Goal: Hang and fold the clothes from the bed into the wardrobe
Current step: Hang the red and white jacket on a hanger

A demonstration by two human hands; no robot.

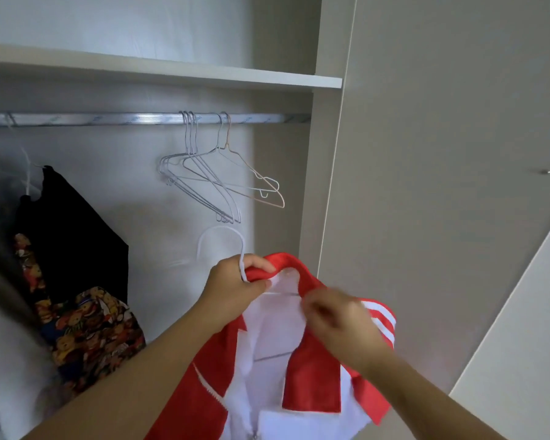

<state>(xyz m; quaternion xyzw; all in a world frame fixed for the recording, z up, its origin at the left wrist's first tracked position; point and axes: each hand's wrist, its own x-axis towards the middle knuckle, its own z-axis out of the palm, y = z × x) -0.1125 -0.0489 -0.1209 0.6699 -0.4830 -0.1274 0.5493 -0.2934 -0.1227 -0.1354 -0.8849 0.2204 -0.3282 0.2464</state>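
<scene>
Jacket (311,376) hangs collar-up, lengthwise vertical — left hand (232,287) grips hanger (219,236), blurred right hand (340,325) seemingly pinches collar (286,262).

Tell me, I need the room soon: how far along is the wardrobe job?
Done: a black garment and a patterned garment hang below the rail. In hand: the left hand grips a white hanger inside the red jacket, the right hand pinches its collar. Left: hooking it on the rail beside the empty hangers; the bed is out of view.
</scene>
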